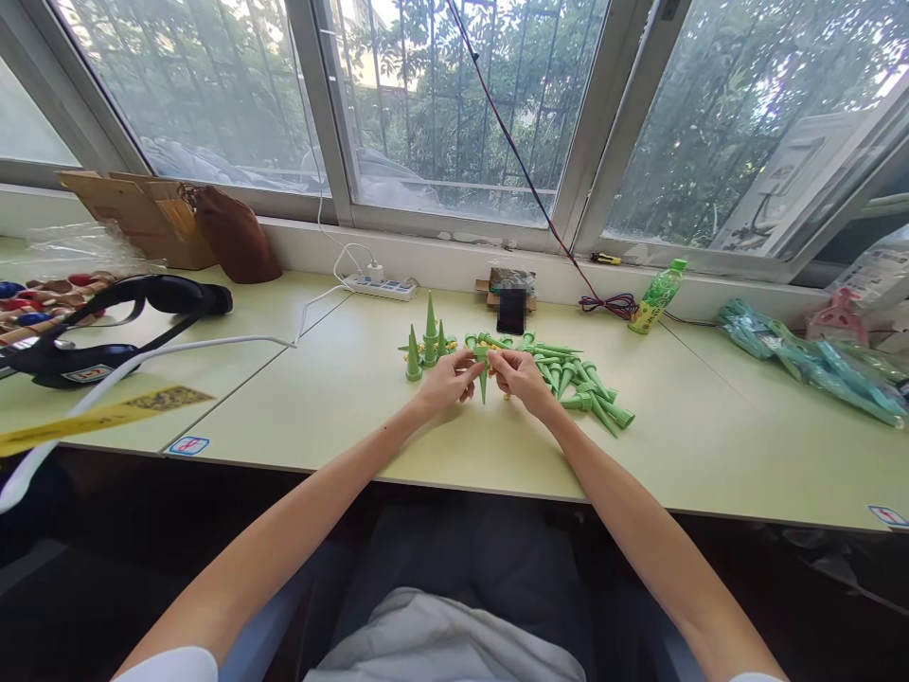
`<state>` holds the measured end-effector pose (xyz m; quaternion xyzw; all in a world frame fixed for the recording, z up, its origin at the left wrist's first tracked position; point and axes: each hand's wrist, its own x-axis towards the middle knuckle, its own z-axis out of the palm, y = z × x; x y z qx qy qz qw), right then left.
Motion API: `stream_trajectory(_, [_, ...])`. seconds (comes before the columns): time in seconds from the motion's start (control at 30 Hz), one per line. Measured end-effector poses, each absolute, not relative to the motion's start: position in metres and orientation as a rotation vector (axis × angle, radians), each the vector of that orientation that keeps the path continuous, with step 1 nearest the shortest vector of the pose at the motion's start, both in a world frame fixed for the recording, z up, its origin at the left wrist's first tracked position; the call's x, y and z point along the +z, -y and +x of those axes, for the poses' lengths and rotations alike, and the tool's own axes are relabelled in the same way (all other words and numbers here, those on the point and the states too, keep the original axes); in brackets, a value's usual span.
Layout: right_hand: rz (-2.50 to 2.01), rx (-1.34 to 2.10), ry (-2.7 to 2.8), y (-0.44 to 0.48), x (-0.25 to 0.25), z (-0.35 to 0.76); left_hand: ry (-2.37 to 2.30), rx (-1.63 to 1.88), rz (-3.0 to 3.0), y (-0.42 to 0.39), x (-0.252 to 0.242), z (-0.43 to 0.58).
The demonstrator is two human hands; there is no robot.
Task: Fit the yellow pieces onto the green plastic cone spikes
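Observation:
Both my hands meet above the table around one green plastic watering spike (484, 386), its tip pointing down. My left hand (449, 379) grips the spike's wide top from the left, fingers closed. My right hand (520, 375) pinches at the same top from the right; a bit of yellow shows by its fingertips, too small to make out. To the left, several like spikes (413, 356) stand upright on their wide ends, small yellow pieces among them. A loose heap of green spikes (583, 384) lies just right of my right hand.
A phone (511, 311) leans on a small box behind the spikes. Farther back are a power strip (383, 286) and a green bottle (657, 298). Black headgear (106, 322) and a white cable (177, 352) lie left, blue plastic packets (816, 360) right.

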<state>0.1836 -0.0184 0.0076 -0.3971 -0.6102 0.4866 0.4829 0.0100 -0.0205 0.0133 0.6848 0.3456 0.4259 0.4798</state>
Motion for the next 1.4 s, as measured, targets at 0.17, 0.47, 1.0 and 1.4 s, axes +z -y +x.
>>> stream_trajectory(0.17, [-0.917, 1.141, 1.529, 0.022, 0.009, 0.181, -0.805, 0.949, 1.586, 0.015, 0.008, 0.008])
stream_trajectory(0.47, [-0.979, 1.002, 1.635, 0.022, 0.009, 0.182, -0.781, 0.852, 1.602, 0.012, 0.003, 0.007])
stream_trajectory(1.0, [-1.013, 0.649, 1.784, 0.022, 0.011, 0.182, -0.776, 0.792, 1.587, 0.009, 0.0, 0.003])
stream_trajectory(1.4, [-0.996, 0.652, 1.773, 0.023, 0.01, 0.182, -0.796, 0.764, 1.565, 0.013, 0.006, 0.003])
